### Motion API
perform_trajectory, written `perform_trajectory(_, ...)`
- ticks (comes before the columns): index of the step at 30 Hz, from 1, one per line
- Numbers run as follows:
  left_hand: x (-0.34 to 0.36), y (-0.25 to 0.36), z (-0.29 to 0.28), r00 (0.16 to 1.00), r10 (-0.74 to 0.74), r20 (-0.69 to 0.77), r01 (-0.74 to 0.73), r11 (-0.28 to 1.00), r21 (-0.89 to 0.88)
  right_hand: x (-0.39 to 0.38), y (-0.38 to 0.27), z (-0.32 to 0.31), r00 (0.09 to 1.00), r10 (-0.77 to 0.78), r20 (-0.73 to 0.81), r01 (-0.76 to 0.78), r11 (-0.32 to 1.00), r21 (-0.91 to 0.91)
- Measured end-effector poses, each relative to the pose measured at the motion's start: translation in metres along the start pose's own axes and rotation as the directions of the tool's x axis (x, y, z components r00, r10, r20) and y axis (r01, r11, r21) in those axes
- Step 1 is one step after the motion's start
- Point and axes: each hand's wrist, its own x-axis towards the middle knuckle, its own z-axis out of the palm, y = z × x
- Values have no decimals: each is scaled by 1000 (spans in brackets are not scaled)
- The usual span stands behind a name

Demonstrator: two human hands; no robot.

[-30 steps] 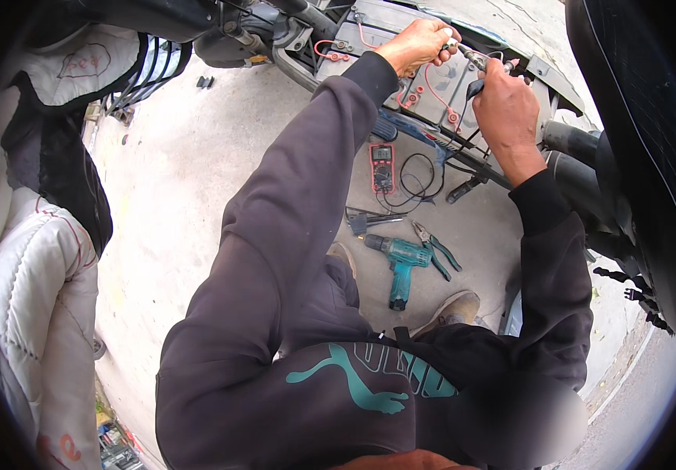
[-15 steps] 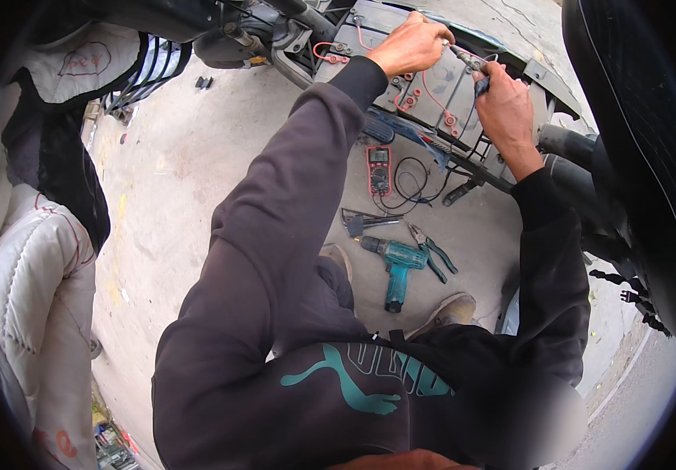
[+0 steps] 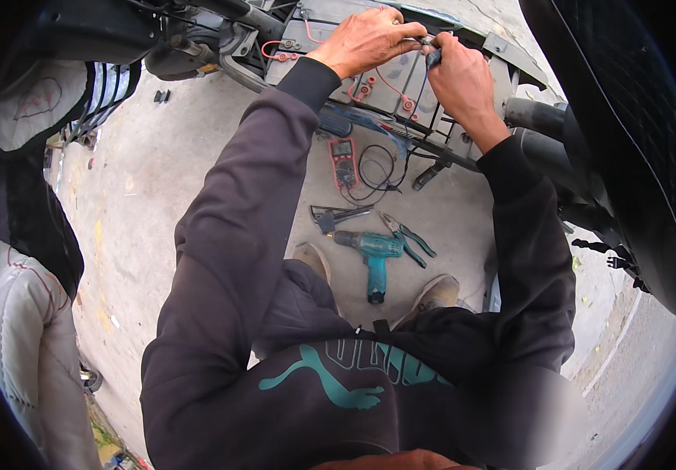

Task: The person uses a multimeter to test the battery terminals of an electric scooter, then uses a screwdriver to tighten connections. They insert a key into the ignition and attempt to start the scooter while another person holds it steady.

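Note:
Both my hands meet over a row of grey batteries point(image 3: 334, 11) in the frame of a vehicle. My right hand point(image 3: 467, 86) is closed round a black test probe point(image 3: 433, 57), and a thin black lead runs down from there. Fingertips of my left hand point(image 3: 369, 41) are pinched beside it, on something too small to make out. Red wires point(image 3: 390, 81) link red-capped terminals point(image 3: 408, 103) on the batteries. On the ground below lies a red-and-black multimeter point(image 3: 343, 163) with a coiled black lead point(image 3: 376, 166).
A teal cordless drill point(image 3: 375, 262), pliers point(image 3: 408, 236) and a hex key set point(image 3: 336, 216) lie on the concrete between my feet. A black seat point(image 3: 620, 157) rises at the right. A pale quilted cover point(image 3: 25, 329) hangs at the left.
My view has shifted, so the scene sits further left. My left fingers have come closer to my right fingertips, and both hands now meet at the far side of the batteries.

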Motion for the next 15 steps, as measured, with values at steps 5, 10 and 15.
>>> perform_trajectory(5,0,-8,-1,994,-19,112,17,1000,17,6,2,-12,997,-7,-73,13,996,86)
perform_trajectory(10,16,0,-17,988,-111,111,132,970,-205,-2,44,-23,950,216,-226,-90,882,463)
perform_trajectory(15,24,-5,-14,995,-96,38,103,930,-353,-16,71,-9,916,396,66,-304,578,758)
